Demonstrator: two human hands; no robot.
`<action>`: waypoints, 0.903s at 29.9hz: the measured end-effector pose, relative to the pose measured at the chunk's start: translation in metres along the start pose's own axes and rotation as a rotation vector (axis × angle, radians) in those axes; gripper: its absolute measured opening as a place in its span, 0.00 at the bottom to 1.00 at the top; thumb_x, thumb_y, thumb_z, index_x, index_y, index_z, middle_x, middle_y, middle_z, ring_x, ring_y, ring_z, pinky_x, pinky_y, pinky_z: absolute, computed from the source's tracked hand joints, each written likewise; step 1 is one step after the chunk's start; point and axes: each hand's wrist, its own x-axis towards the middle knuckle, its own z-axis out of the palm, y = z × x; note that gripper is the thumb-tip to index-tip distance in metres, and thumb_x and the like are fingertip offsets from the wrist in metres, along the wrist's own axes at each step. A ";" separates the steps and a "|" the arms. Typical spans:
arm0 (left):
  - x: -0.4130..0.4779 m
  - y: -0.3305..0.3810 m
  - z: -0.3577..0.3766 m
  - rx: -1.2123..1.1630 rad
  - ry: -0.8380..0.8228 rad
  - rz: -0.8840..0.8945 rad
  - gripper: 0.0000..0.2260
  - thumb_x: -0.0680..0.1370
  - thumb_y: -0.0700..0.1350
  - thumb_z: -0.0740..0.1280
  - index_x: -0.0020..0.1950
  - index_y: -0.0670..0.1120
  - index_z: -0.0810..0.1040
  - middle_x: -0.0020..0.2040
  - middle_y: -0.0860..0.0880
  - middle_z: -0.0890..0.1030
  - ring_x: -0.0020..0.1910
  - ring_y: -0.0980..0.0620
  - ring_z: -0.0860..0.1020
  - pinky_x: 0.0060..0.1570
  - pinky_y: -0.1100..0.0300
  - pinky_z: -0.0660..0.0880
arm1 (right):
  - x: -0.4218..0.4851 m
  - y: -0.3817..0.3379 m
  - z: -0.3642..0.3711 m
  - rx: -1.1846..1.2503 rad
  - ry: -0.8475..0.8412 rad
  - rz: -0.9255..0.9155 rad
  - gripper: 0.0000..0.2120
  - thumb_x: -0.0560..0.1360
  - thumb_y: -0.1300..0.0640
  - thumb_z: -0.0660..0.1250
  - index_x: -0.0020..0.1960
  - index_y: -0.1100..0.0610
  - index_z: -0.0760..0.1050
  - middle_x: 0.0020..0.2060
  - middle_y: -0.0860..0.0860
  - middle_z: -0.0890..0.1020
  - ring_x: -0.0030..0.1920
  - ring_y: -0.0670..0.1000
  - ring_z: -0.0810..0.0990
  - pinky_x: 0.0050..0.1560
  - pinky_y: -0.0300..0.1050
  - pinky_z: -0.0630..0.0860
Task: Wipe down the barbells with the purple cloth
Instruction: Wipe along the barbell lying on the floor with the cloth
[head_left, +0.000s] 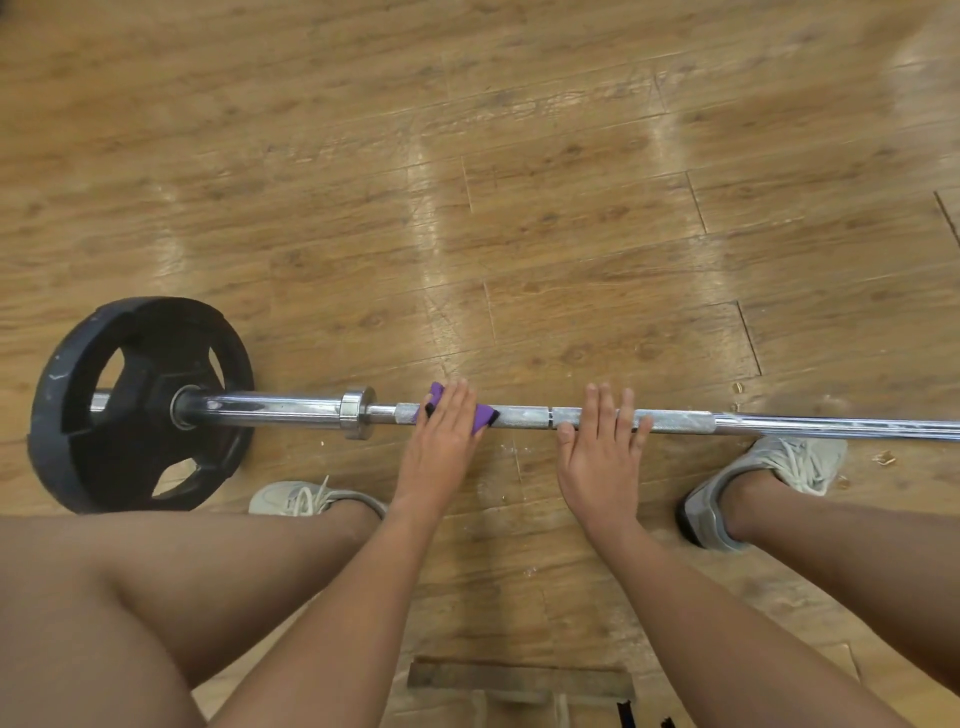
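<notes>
A steel barbell (524, 417) lies across the wooden floor from left to right, with a black weight plate (140, 400) on its left sleeve. A purple cloth (482, 417) is draped over the knurled shaft just right of the collar. My left hand (441, 441) lies flat on the cloth with straight fingers, pressing it against the bar. My right hand (600, 452) rests on the bare shaft a little further right, fingers straight and spread across the bar. White streaks mark the shaft near my right hand.
My knees and forearms fill the lower frame. My grey sneakers stand just behind the bar, the left shoe (306, 499) and the right shoe (753, 488). A wooden block (519, 680) lies between my legs at the bottom. Small debris dots the floor (571, 234).
</notes>
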 end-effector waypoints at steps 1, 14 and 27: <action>-0.002 -0.008 -0.002 -0.029 0.000 -0.038 0.25 0.83 0.51 0.58 0.77 0.39 0.66 0.77 0.43 0.67 0.77 0.48 0.62 0.74 0.45 0.65 | -0.002 0.000 0.000 -0.001 -0.004 0.005 0.29 0.85 0.45 0.49 0.81 0.60 0.56 0.80 0.57 0.60 0.81 0.59 0.48 0.79 0.64 0.43; -0.011 0.006 0.003 0.064 -0.038 -0.034 0.24 0.82 0.52 0.57 0.74 0.39 0.72 0.73 0.42 0.73 0.74 0.47 0.70 0.72 0.46 0.66 | -0.017 0.003 0.005 0.001 0.009 0.017 0.29 0.84 0.46 0.50 0.81 0.60 0.57 0.79 0.57 0.61 0.81 0.60 0.51 0.79 0.65 0.45; -0.007 0.001 -0.006 -0.144 0.042 -0.048 0.24 0.82 0.58 0.56 0.73 0.47 0.74 0.74 0.50 0.72 0.75 0.52 0.64 0.74 0.38 0.56 | -0.011 0.004 0.006 -0.009 -0.007 0.019 0.30 0.84 0.46 0.51 0.81 0.60 0.56 0.79 0.57 0.61 0.81 0.60 0.50 0.78 0.66 0.46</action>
